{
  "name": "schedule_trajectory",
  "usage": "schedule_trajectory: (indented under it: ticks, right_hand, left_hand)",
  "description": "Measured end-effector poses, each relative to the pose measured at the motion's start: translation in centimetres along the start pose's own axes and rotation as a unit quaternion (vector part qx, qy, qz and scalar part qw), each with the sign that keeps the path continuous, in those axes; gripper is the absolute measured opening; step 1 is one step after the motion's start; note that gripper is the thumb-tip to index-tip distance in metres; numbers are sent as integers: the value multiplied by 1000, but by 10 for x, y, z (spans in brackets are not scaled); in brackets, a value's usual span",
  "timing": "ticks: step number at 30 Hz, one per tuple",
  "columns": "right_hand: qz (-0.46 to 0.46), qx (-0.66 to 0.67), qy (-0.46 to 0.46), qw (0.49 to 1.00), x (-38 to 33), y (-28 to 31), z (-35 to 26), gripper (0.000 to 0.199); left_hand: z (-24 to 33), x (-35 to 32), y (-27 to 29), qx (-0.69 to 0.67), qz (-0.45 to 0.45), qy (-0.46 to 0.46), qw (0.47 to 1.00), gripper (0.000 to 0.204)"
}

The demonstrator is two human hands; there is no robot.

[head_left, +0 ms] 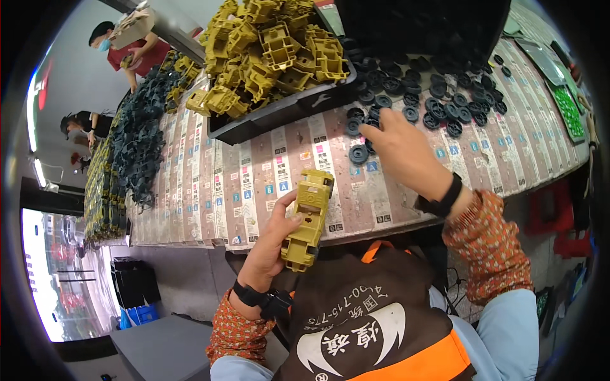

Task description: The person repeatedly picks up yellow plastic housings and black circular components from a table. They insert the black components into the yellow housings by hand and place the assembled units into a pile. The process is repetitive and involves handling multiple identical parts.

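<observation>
My left hand [274,236] is closed around an olive-yellow toy vehicle body [309,219], which it holds upright above the table's near edge. A dark part shows along the right side of the body. Farther right, my right hand [406,152] reaches down into the near edge of a loose pile of dark toy wheels [452,109]. Its fingers are bent and drawn together among the wheels; whatever lies between the fingertips is hidden. One wheel [358,154] lies just below those fingers.
A black crate [286,111] heaped with yellow toy bodies [254,57] stands at the back. Dark plastic parts [136,127] pile up at left, with assembled yellow pieces [105,203] beside them. A green tray [565,111] sits far right. Two people work beyond the left end.
</observation>
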State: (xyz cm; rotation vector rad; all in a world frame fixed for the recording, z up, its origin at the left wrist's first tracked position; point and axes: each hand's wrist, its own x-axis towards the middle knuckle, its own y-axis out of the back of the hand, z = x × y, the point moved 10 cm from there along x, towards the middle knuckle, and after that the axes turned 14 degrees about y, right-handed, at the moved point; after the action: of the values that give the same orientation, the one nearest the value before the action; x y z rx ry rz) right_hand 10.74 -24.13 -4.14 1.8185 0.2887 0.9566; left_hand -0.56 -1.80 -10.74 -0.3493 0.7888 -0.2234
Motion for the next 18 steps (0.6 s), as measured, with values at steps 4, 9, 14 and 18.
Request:
schedule_trajectory:
  ticks: [4,9,14,18]
  right_hand:
    - [-33,-57,78,995,6,-13,-12,20]
    - [-24,29,37,999,-11,-4,-19,23]
    - [8,488,-121,864,-33,-13,-71,20]
    - [59,471,-169,864,-71,-11,-92,19]
  left_hand:
    - [-5,-5,-2,35,-5,21,999,60]
    - [-12,-11,-9,75,-35,33,996,53]
    - [-33,-17,-37,149,-105,102,978,57]
    - [-29,-30,-55,-71,-171,85,979,82]
